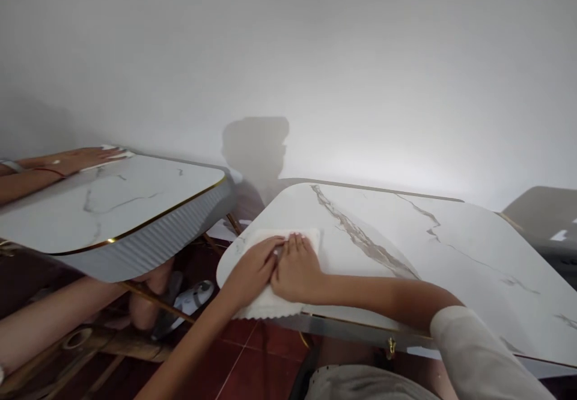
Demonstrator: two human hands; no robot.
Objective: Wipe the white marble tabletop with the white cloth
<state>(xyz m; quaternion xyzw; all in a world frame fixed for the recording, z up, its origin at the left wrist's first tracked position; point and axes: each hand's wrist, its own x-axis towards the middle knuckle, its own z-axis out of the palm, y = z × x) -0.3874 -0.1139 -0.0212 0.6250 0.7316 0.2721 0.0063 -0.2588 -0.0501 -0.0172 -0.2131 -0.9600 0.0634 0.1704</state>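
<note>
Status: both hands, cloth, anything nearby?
Left hand and right hand together on white cloth. Cloth on marbled table, near left corner. Co-worker's hands at neighbouring table, apart.

Cloth wht; tabletop wht w/ gry-brn veins; floor red

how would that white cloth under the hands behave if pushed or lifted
The white cloth would probably flop when lifted, since it looks thin and lies flat. It is likely light, being so thin. Pushed, it may slide easily, as the tabletop looks smooth.
</note>
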